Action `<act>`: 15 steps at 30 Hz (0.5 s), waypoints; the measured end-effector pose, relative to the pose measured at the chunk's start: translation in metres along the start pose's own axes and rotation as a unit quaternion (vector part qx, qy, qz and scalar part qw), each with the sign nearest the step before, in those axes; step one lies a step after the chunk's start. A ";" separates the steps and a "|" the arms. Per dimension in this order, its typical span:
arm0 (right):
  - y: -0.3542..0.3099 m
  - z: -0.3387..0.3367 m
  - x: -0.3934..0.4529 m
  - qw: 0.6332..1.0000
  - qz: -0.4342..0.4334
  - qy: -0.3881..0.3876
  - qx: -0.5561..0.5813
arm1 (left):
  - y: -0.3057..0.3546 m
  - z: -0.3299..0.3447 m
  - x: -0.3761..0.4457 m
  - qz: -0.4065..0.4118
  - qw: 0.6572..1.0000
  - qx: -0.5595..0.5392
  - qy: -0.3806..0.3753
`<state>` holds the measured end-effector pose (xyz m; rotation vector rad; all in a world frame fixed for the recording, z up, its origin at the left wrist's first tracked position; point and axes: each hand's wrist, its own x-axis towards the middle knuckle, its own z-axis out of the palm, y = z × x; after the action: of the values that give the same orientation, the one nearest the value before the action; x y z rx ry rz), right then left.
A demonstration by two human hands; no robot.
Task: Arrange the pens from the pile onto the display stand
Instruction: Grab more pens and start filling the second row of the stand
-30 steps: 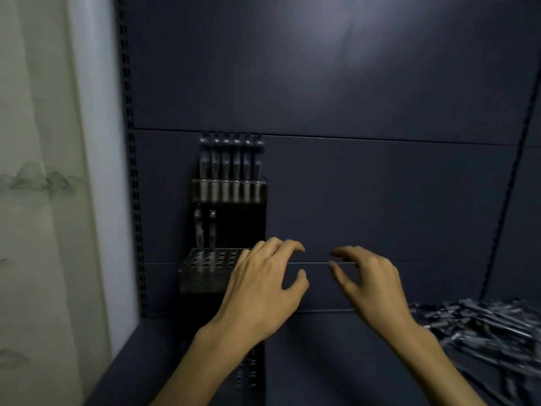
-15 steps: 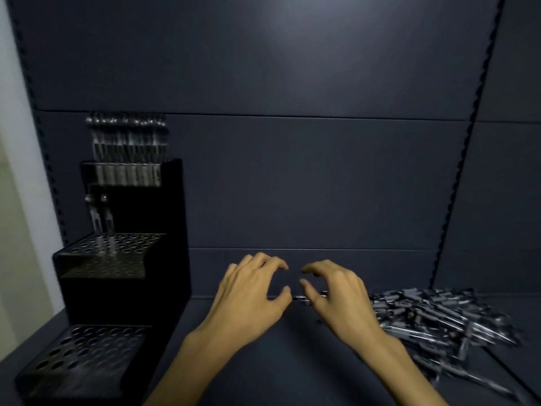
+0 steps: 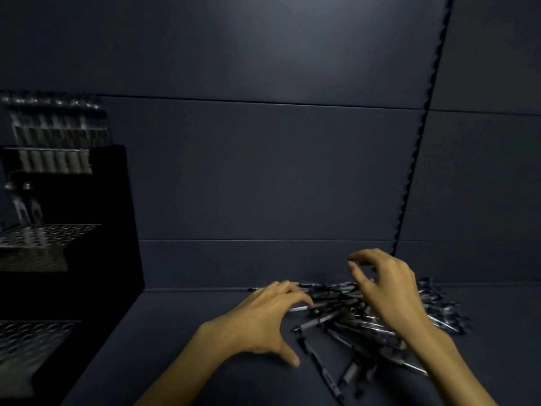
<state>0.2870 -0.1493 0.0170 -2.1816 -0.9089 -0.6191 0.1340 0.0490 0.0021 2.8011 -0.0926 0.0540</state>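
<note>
A pile of dark pens (image 3: 348, 320) lies on the shelf floor at the lower right. My left hand (image 3: 263, 320) hovers at the pile's left edge, fingers spread and loosely bent, holding nothing. Over the pile's middle my right hand (image 3: 386, 291) hangs with curled fingers and nothing visibly between them. The black stepped display stand (image 3: 96, 259) stands at the far left. Its top tier carries a row of several pens (image 3: 52, 139), and two pens (image 3: 26, 206) stand in the middle tier.
Dark blue shelf panels form the back wall (image 3: 263, 171). A slotted upright rail (image 3: 415, 159) runs down the wall behind the pile. The stand's lowest perforated tier (image 3: 32, 338) juts out at the bottom left. Bare shelf floor (image 3: 187, 312) separates stand and pile.
The view has swung right, from the stand to the pile. Both hands have moved right and down, and are now over the pens.
</note>
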 end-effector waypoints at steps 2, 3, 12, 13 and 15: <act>0.026 -0.001 0.001 1.000 -0.003 -0.004 0.012 | 0.010 0.012 0.017 0.003 1.000 0.003 -0.019; 0.040 -0.002 0.002 1.000 -0.002 -0.009 0.020 | 0.016 0.019 0.025 0.007 1.000 0.003 -0.026; 0.121 0.004 0.019 0.995 0.012 -0.066 0.075 | 0.042 0.043 0.061 -0.055 0.998 -0.003 -0.037; 0.122 0.007 0.020 0.994 0.012 -0.071 0.082 | 0.044 0.043 0.063 -0.056 0.997 -0.002 -0.044; 0.122 0.014 0.019 0.992 0.007 -0.081 0.091 | 0.047 0.042 0.065 -0.054 0.996 0.010 -0.066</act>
<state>0.3933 -0.1946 -0.0300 -2.0932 -0.9918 -0.3400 0.1962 -0.0133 -0.0191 2.8226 0.0273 -0.1579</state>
